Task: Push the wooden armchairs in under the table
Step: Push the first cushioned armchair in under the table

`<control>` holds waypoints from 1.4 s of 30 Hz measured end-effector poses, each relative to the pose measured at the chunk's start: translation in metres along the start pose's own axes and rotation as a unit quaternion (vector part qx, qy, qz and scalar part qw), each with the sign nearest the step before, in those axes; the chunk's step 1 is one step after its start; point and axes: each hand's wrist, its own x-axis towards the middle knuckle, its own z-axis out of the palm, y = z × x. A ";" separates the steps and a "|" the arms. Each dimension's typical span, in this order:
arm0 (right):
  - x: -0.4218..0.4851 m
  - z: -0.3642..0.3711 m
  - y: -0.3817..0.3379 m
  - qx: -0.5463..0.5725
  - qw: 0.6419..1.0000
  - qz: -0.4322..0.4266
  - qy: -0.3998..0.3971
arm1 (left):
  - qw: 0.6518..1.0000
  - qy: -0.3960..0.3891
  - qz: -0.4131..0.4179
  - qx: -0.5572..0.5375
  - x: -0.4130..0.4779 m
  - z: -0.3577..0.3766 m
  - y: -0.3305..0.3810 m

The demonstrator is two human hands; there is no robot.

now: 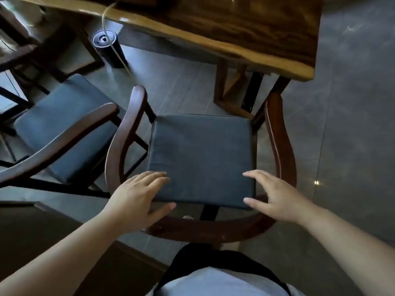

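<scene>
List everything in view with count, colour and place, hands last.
Wooden armchairs: two, dark brown with dark blue cushions; one centre, one left.
Table: one, glossy brown wood, top.
Cylindrical bin: one, black, on floor beneath the table edge.
Cord: one, pale, hanging from the table.
Floor: grey tiles.
Left hand: open, over the centre chair's cushion corner.
Right hand: open, over the opposite corner.

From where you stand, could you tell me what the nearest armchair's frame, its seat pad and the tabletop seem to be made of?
Armchair frame: dark reddish wood, smooth with a soft sheen along the curved arm. Seat pad: matte dark blue-grey woven fabric, faintly creased; its filling is hidden. Tabletop: glossy lacquered wood, strong dark grain, paler uneven edge.
</scene>
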 end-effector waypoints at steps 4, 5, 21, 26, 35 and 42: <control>-0.014 0.027 0.011 -0.014 0.997 -0.012 -0.078 | 0.997 -0.063 0.046 0.004 -0.026 0.030 0.012; -0.018 0.034 0.016 -0.012 0.996 -0.016 -0.090 | 0.996 -0.075 0.057 0.002 -0.030 0.039 0.015; -0.008 0.065 0.060 -0.171 0.980 -0.072 -0.070 | 0.977 -0.176 0.108 0.053 -0.021 0.058 0.006; 0.008 0.078 0.035 -0.172 0.982 -0.060 -0.048 | 0.974 -0.196 0.070 0.091 -0.014 0.037 -0.021; 0.040 0.085 -0.010 -0.170 0.984 -0.024 -0.039 | 0.990 -0.112 0.010 0.091 -0.001 0.017 -0.072; 0.032 0.078 -0.022 -0.112 0.993 -0.024 -0.040 | 0.997 -0.027 -0.009 0.071 -0.017 0.013 -0.078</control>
